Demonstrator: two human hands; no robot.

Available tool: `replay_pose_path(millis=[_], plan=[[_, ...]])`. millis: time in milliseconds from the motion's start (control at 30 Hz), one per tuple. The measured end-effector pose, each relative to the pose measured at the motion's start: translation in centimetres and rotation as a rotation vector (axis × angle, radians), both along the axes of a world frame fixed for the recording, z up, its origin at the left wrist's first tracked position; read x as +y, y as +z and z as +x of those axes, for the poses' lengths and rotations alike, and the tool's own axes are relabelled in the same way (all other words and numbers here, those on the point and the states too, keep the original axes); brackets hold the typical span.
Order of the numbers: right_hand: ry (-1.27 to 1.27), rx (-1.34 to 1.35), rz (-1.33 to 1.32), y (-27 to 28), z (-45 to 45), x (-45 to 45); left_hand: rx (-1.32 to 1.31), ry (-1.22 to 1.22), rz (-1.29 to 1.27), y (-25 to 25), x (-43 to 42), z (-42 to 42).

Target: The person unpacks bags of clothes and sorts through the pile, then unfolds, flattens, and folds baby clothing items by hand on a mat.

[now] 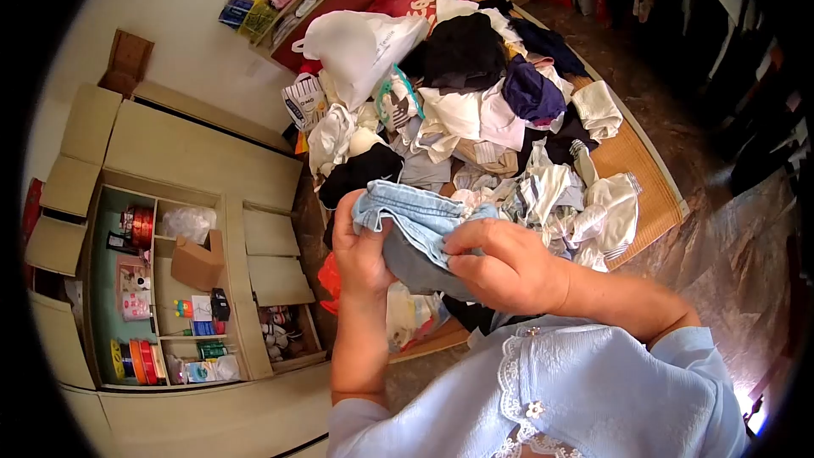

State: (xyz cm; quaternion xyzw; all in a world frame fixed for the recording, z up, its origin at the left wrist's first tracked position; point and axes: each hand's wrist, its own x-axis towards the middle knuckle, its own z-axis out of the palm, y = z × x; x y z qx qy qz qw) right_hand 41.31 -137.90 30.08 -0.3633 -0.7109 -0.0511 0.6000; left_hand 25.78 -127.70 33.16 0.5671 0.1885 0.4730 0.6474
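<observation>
A light blue denim garment (411,212), folded in layers with a darker grey-blue part hanging below, is held up in front of the body. My left hand (360,246) grips its left end, thumb in front and fingers behind. At its right side my right hand (500,259) pinches the edge between thumb and fingers. Behind the garment lies a large heap of clothes (458,119) in white, black, grey and dark purple.
The heap rests on a bed with a woven mat (640,170). A white plastic bag (356,55) lies at its far end. Open shelves (161,280) with small items stand at the left. Dark hanging clothes (746,93) are at the right.
</observation>
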Motion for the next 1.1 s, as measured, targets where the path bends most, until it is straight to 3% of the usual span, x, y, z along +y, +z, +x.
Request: replay_pose_path(millis=[100, 233, 333, 367, 467, 567, 600, 667, 700, 733, 833, 933, 1067, 1100], plan=[[-0.038, 0.16, -0.205, -0.5, -0.7, -0.2, -0.05, 0.011, -0.038, 0.0, -0.1, 0.3], [0.139, 0.761, -0.424, 0.1, -0.3, 0.1, -0.04, -0.071, -0.039, 0.1, -0.7, 0.7], [0.184, 0.894, -0.527, -0.6, 0.6, 1.1, 0.031, -0.045, -0.009, 0.3, -0.9, 1.3], [0.133, 0.789, -0.691, -1.1, 1.5, 1.6, 0.097, -0.036, 0.004, 0.5, -0.7, 1.7], [-0.07, 0.305, -0.375, 0.3, 3.7, 2.9, 0.244, -0.021, -0.103, 0.9, -0.1, 3.0], [0.046, 0.151, -0.444, 4.5, 4.3, 2.9, 0.442, -0.068, 0.064, 1.6, 0.3, 4.1], [0.07, 0.151, -0.507, 5.0, 4.2, 3.3, 0.412, -0.126, 0.019, 1.5, 0.3, 4.3], [0.038, 0.082, -0.628, 5.3, 4.3, 4.8, 0.4, -0.146, 0.21, 2.2, 0.5, 4.7], [0.107, 0.148, -0.708, 5.7, 4.4, 5.2, 0.374, -0.142, 0.135, 2.7, 0.7, 4.7], [0.085, 0.13, -0.703, 5.7, 4.4, 5.8, 0.326, -0.216, -0.047, 3.1, 1.1, 4.6], [0.02, 0.023, -0.672, 5.5, 4.5, 7.6, 0.464, -0.154, 0.079, 3.0, 2.6, 3.7], [0.052, 0.015, -0.444, 5.1, 3.7, 8.2, 0.468, -0.078, 0.19, 3.1, 2.9, 3.2], [0.42, 0.062, -0.799, 5.6, 4.5, 7.9, 0.441, -0.053, 0.37, 4.1, 4.0, 1.3], [0.399, -0.052, -0.822, 4.6, 4.9, 8.0, 0.434, -0.055, 0.511, 4.7, 4.2, 0.3]])
